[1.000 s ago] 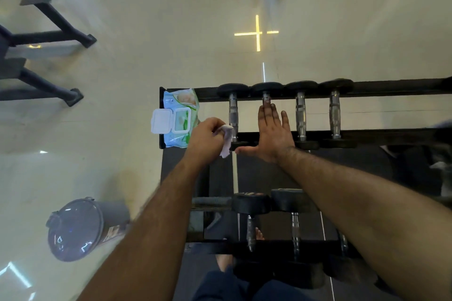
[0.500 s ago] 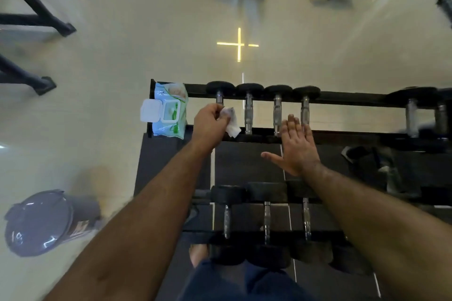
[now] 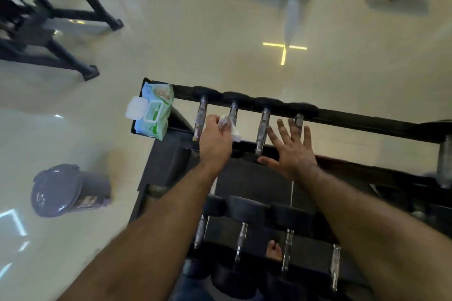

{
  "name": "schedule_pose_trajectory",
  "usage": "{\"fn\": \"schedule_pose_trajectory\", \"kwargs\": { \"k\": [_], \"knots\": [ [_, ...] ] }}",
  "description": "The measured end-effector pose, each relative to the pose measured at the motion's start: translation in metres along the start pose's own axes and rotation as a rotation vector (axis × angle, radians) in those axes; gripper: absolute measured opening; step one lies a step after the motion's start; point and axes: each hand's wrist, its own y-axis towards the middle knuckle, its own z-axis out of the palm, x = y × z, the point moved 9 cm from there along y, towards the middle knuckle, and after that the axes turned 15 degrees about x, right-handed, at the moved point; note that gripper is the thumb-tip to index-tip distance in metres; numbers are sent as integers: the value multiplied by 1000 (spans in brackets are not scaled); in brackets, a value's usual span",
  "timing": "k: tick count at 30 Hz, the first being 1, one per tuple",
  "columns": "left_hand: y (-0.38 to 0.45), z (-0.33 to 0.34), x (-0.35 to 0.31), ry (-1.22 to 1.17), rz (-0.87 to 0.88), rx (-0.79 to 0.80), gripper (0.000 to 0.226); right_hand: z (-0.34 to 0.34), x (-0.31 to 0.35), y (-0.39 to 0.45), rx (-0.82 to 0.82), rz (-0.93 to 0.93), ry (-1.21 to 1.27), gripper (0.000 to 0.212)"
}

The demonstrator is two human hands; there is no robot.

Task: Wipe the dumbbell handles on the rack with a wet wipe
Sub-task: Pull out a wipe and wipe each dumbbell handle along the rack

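Here's the left hand (image 3: pixel 215 140) up at the top tier of the rack (image 3: pixel 367 121), fingers curled round a crumpled white wet wipe (image 3: pixel 228 126), and that wipe is pressed right against the second handle (image 3: pixel 232 111) from the left end, so by my read this is the wiping step itself, on the second dumbbell of the top row. The first handle (image 3: pixel 201 115) sits just beside the knuckles on the left. Over on the other side, the right hand (image 3: pixel 292 148) is spread flat, fingers straight and splayed, holding nothing; it lies near the third handle (image 3: pixel 261 129) and covers most of the fourth handle (image 3: pixel 299 118), with the thumb at the front rail, and whether it bears down on the rail I cannot tell. The next move, I'd judge, calls for sliding the wipe along the bar and then shifting one place right to the third handle, which means that open right hand must make room. The wipes pack (image 3: pixel 152 111) rests at the rack's left corner with its lid flipped up, close by should a fresh sheet be needed. Down below, the lower-tier dumbbells (image 3: pixel 247 215) wait untouched, and a grey bin (image 3: pixel 66 190) stands on the floor to the left.
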Motion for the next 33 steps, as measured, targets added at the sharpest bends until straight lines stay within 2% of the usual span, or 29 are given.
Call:
{"fn": "schedule_pose_trajectory", "kwargs": {
  "k": [3,6,10,13,16,23,25,28,29,30,33],
  "knots": [
    [5,17,-8,89,-33,-5,21,14,-7,4,-44,-53,73,104],
    [14,18,-10,225,-6,-36,27,8,-2,10,-173,-113,-23,100],
    [27,2,-1,315,27,-112,28,-4,26,15,-155,-312,-141,87],
    [48,3,-15,404,176,-100,28,-1,35,25,-105,-284,-73,100],
    [74,21,-26,551,368,1,31,4,38,31,-107,-246,-97,119],
    [94,67,-9,847,558,194,31,4,41,32,-147,-244,-111,116],
    [88,75,-2,938,648,332,36,3,41,31,-148,-247,-99,116],
    [74,78,12,1011,718,645,26,2,42,31,-150,-248,-97,116],
    [72,76,10,1002,717,676,25,2,43,31,-152,-244,-101,116],
    [73,71,3,971,726,618,25,2,43,31,-148,-238,-107,116],
    [88,55,-19,875,702,305,33,3,45,30,-143,-227,-120,115]
  ]
}}
